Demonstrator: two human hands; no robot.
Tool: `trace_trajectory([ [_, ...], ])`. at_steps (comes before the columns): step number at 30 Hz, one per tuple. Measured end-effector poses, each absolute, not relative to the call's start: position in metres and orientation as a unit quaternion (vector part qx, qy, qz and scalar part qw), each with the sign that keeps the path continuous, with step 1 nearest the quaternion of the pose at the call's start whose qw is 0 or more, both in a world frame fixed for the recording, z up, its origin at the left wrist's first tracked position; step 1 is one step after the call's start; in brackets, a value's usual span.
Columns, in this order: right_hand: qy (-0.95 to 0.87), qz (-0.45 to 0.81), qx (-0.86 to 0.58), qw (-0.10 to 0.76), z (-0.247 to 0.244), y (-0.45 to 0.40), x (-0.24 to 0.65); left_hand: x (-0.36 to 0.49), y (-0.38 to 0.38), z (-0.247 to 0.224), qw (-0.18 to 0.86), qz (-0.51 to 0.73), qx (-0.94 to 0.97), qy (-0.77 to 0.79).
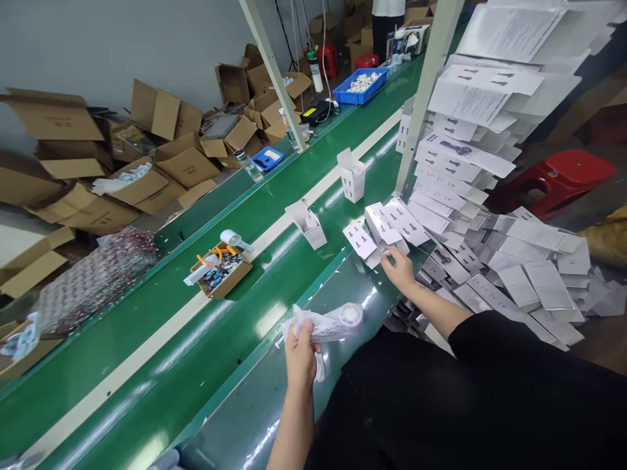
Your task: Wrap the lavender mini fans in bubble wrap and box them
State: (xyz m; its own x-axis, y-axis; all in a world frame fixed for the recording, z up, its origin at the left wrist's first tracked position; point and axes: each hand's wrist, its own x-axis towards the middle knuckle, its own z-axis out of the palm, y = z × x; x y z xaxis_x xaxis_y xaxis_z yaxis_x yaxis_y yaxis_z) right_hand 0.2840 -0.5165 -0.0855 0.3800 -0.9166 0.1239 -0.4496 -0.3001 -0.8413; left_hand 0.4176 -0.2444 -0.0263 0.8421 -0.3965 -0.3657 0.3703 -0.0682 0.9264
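My left hand [301, 352] is closed round an object in clear plastic wrap [337, 323], held above the grey-green work surface [235, 418]. The wrapped object points to the right, its round end farthest from my fingers. My right hand [399, 269] pinches the edge of a flat white printed carton [361, 241] at the right side of the work surface. More flat cartons [406, 222] lie just behind it. Two opened white boxes are on the green belt: one upright [351, 179], the other leaning over [308, 225].
Tall piles of flat white cartons [490, 150] rise on the right, near a red stool [558, 183]. A small cardboard box [230, 282] with orange-handled pliers stands on the belt. Farther back are a blue bin [360, 91], a metal post [426, 98] and a standing person [386, 26].
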Motion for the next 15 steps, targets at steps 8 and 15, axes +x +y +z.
trace_trajectory([
  [8,0.209,-0.249,-0.88,0.345,-0.003,-0.472,0.324,0.43,-0.241,0.009,0.785,-0.225,0.577,0.023],
  [15,0.203,-0.104,-0.813,0.536,-0.052,-0.428,0.329,0.41,-0.242,0.008,0.687,-0.088,0.714,-0.099],
])
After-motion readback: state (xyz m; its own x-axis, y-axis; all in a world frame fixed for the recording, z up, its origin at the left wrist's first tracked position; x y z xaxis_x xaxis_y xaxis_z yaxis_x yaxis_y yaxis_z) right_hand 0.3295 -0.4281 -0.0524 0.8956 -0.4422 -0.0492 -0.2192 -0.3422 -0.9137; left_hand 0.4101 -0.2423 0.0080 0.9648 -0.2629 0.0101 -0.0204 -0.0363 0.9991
